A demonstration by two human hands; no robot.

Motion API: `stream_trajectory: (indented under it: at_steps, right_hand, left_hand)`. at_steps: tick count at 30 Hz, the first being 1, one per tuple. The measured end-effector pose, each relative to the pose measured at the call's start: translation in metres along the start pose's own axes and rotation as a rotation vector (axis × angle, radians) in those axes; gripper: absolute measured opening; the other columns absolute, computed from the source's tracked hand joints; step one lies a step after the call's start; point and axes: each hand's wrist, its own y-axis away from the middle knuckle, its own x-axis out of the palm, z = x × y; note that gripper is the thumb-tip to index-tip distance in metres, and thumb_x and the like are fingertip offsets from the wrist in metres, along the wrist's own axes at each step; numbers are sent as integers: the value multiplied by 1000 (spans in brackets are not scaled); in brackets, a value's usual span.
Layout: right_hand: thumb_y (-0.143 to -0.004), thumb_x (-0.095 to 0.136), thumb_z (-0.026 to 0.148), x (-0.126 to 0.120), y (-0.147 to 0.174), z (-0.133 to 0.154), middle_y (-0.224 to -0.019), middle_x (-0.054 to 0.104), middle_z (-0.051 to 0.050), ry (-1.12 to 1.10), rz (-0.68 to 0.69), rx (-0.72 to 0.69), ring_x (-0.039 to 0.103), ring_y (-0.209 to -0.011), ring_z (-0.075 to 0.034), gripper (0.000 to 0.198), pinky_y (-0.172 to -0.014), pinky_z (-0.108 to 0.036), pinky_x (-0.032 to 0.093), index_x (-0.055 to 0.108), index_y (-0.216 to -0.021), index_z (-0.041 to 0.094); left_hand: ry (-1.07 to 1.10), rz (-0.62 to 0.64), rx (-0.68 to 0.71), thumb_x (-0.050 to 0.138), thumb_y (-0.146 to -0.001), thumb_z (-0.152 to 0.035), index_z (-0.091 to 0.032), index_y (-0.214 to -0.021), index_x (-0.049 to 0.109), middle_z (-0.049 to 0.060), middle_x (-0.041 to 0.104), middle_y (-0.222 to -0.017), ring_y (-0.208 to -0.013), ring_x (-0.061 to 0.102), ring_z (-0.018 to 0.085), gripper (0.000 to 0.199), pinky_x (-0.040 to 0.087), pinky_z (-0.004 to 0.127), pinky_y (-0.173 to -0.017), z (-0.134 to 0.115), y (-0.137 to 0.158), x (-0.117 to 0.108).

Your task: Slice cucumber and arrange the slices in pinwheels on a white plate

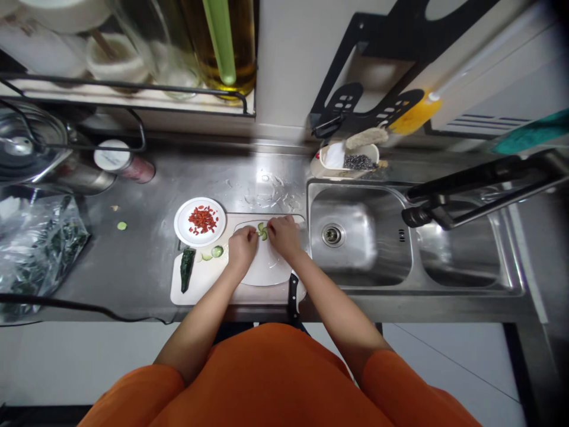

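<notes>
Small cut cucumber slices (262,231) lie in a little group near the far side of a white plate (267,274). My left hand (242,248) comes in from the left, fingers curled and pinched at a slice's edge. From the right, my right hand (284,236) pinches at the same group; its fingertips partly hide what they grip. The plate rests on a white cutting board (202,292). On the board's left part are a dark green cucumber piece (187,270) and a few loose slices (217,251). A black-handled knife (293,293) lies by my right forearm, its blade mostly hidden.
Left of the hands, a small white dish (179,228) holds red berries. A plastic bag (44,249), a lidded jar (124,161) and a pot (71,166) stand farther left. At right is a steel sink (364,237) with a black faucet (466,178). A rack (155,98) overhangs the back.
</notes>
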Motion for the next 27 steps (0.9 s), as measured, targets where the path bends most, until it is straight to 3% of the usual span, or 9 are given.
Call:
stream_trajectory:
  at_steps: [9, 13, 16, 20, 27]
  right_hand:
    - [-91, 44, 27, -5, 4, -2, -92, 64, -6, -40, -28, 22, 44, -97, -23, 19, -73, -32, 29, 62, -91, 22]
    - [-89, 45, 24, -13, 17, -11, -88, 64, -5, -82, -60, 58, 45, -95, -23, 19, -77, -32, 30, 64, -90, 22]
    - [-86, 47, 21, -14, 36, -16, -85, 65, -4, -110, -64, 85, 47, -92, -22, 18, -78, -31, 31, 65, -86, 21]
    - [-85, 48, 19, -8, 66, -14, -81, 65, -4, -130, -43, 67, 49, -89, -21, 18, -78, -30, 33, 65, -84, 21]
    - [-85, 48, 19, 4, 95, 0, -79, 64, -4, -152, 3, 25, 50, -83, -20, 17, -77, -30, 35, 65, -82, 21]
  left_hand:
    - [15, -25, -14, 52, -79, -25, -19, -89, 67, 4, 67, -80, -76, 60, 18, 19, 43, 27, -76, -2, 1, -7]
    - [-21, -67, -51, 52, -80, -28, -18, -93, 68, 5, 68, -83, -72, 60, 17, 23, 44, 27, -74, 9, 7, -35]
    - [-127, -157, -83, 51, -81, -31, -19, -93, 68, 6, 68, -86, -74, 60, 18, 24, 44, 29, -77, 32, 19, -65]
    - [-254, -134, -194, 54, -79, -36, -20, -93, 69, 7, 68, -86, -75, 61, 21, 26, 45, 32, -77, 64, 38, -92]
    - [-289, -81, -182, 55, -78, -38, -20, -100, 70, 10, 68, -96, -87, 61, 23, 32, 45, 33, -83, 79, 50, -82]
